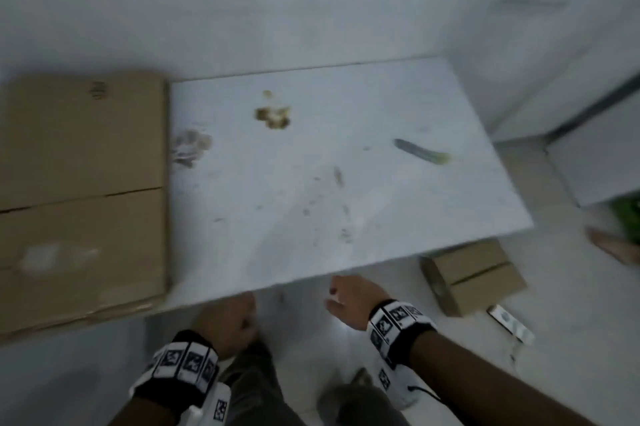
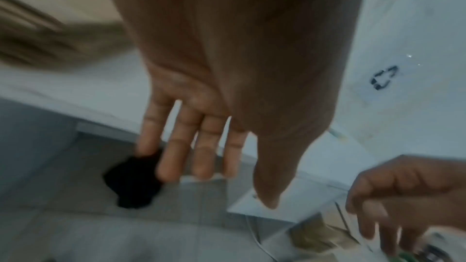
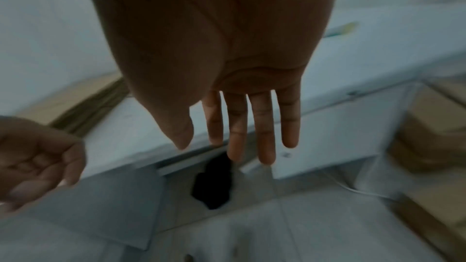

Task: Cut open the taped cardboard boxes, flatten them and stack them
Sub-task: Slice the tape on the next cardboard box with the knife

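A stack of flattened brown cardboard [image 1: 79,183] lies on the left part of the white table [image 1: 346,200]. A small brown box [image 1: 474,276], its top seam closed, sits on the floor by the table's right front corner; it also shows in the right wrist view [image 3: 428,127]. A grey-green cutter [image 1: 420,150] lies on the table's right side. My left hand [image 1: 225,321] and right hand [image 1: 346,304] hang just in front of the table's near edge, both empty. The left fingers [image 2: 201,146] and the right fingers [image 3: 252,127] are straight.
Crumpled tape scraps [image 1: 273,115] lie at the back of the table. A large white casing [image 1: 554,44] stands at the right. On the floor are a black object [image 3: 214,182] under the table and a flat white item [image 1: 509,323] beside the small box.
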